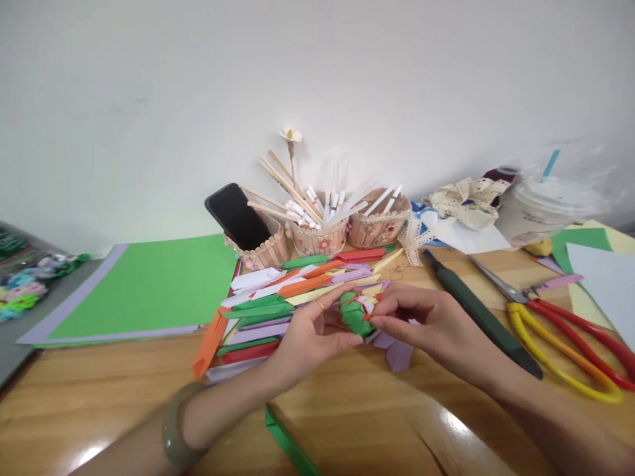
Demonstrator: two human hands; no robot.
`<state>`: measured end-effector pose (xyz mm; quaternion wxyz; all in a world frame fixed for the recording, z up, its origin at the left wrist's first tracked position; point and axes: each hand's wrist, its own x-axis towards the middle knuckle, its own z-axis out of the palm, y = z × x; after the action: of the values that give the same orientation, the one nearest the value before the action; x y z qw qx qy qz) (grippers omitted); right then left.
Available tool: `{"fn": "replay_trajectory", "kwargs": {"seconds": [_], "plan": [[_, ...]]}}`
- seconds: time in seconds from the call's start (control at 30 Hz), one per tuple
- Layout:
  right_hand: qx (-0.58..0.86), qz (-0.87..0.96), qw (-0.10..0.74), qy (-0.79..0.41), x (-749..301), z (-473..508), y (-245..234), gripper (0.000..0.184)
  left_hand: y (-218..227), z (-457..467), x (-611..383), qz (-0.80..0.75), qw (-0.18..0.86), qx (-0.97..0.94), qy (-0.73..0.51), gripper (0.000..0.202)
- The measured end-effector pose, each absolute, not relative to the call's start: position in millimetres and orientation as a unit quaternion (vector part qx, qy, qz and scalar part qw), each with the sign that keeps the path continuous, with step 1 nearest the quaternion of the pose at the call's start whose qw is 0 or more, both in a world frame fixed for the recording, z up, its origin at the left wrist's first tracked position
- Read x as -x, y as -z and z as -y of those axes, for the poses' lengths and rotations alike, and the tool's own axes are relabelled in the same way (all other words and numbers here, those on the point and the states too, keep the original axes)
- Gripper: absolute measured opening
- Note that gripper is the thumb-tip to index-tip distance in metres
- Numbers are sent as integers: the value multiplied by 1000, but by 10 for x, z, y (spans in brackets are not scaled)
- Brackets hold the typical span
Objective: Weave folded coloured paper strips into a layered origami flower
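Note:
Both hands meet over the table around a small folded-paper piece (353, 313), green on its left side with red, white and yellow parts on the right. My left hand (305, 340) grips its green side between thumb and fingers. Pinching its right edge are the thumb and fingers of my right hand (434, 320). Behind and left of the hands lies a pile of folded paper strips (260, 311) in green, orange, white, purple, red and yellow. A purple folded paper (399, 355) lies below the right fingers. One green strip (290, 441) rests alone near the front edge.
Green paper sheets (149, 284) lie at left. Along the wall stand three decorated baskets (317, 239) with sticks and pens, one holding a phone (238, 215). At right are a dark green long tool (481, 314), red-handled scissors (585, 320), yellow-handled scissors (550, 357), lace (469, 201) and a plastic cup (540, 205).

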<state>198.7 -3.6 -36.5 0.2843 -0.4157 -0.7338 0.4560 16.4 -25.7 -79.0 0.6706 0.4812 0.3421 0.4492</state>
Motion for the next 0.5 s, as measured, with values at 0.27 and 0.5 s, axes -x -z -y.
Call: {"fn": "replay_trajectory", "kwargs": {"seconds": [0.27,0.5], "plan": [[371,793,284,-391,-1973,40,333,22,804,255,-153,-345,660,-489,-455,63],[365,827,303,-301,-1974,59,385,16,796,262,-150,-366,662,-483,-441,66]]}}
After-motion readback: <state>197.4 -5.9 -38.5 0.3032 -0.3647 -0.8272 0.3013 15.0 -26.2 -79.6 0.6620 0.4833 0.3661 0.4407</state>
